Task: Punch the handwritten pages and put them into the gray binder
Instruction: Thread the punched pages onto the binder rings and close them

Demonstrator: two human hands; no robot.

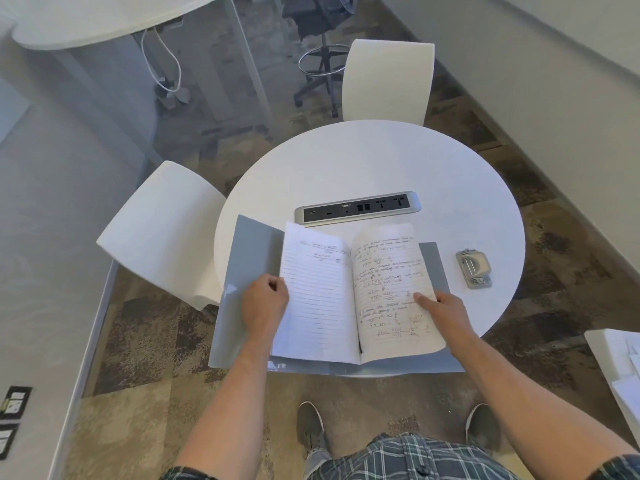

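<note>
Round white tabletop (381, 161) in an office corner, two white chairs (388, 81) pulled up, patterned carpet below. Power strip (357, 206) is set into the middle. Gray binder (249, 258) lies open at the near edge, its left cover hanging past the rim. On top of it sits an open stack of lined pages (360, 292): left side mostly blank w/ a few lines up top, right side full of handwriting.

Left hand (265, 301) is curled closed on the left edge of the pages, pinching them. Right hand (440, 306) pins the right page, thumb flat on the paper, other fingers under or behind the edge; exact grip there can't be told. Punch (473, 268) sits on the tabletop well to the right of the binder, untouched, nothing in it.

Progress: early, prob. No holes visible along any page edge, rings not visible either. Pages appear only to rest on the binder, not filed. Left to do: punch the sheets, then thread them in.
</note>
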